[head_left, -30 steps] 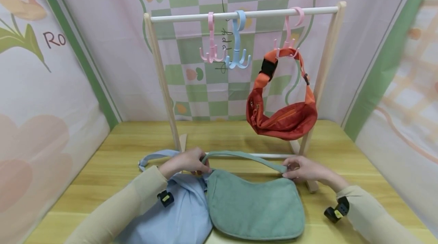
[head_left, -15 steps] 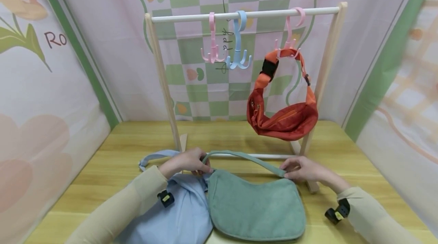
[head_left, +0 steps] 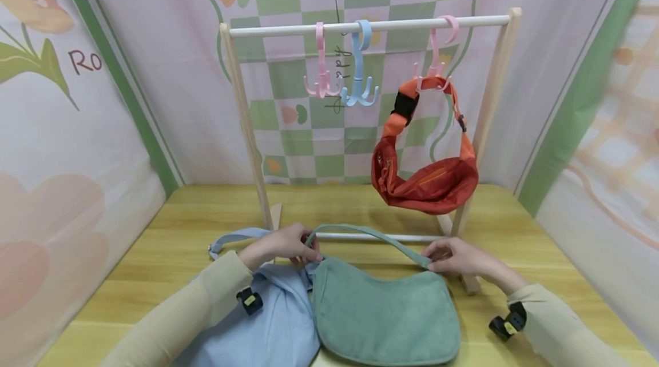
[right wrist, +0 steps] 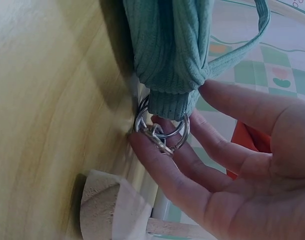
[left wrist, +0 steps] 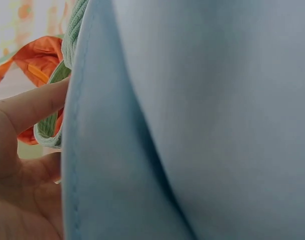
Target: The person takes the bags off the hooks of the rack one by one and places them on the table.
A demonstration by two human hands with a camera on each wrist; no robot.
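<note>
Right hand (head_left: 458, 255) is pinching the right strap end of a sage-green ribbed-fabric shoulder bag (head_left: 386, 307), fingers curled in close around the silver metal rings (right wrist: 186, 131) there. Left hand (head_left: 292, 241) has thumb + fingers closed on the other end of the green strap (head_left: 370, 231), though its wrist cam is mostly blocked, so can't tell the exact grip. Bag's on the yellow wood-grain table (head_left: 170, 224), front side up; can't tell if its top edge is a bit lifted. Holding both ends prob explains why the strap stands up in a neat arch instead of flopping, IMO.

Just left, touching it, is a light-blue soft fabric bag (head_left: 278, 315), slumped b/c nothing's propping it up, w/ the left forearm over it.

Right behind is a pale-wood rack w/ white rods (head_left: 401, 25), feet on the tabletop. Top rod has a pink plastic multi-prong hook (head_left: 322, 64) and a light-blue plastic one (head_left: 357, 64) close together, no bag on either. Further right, another pink plastic hook (head_left: 435, 52) has a red-orange fabric waist bag (head_left: 427, 187) hanging by its strap, looped over the prongs, so it dangles clear of the table.
</note>
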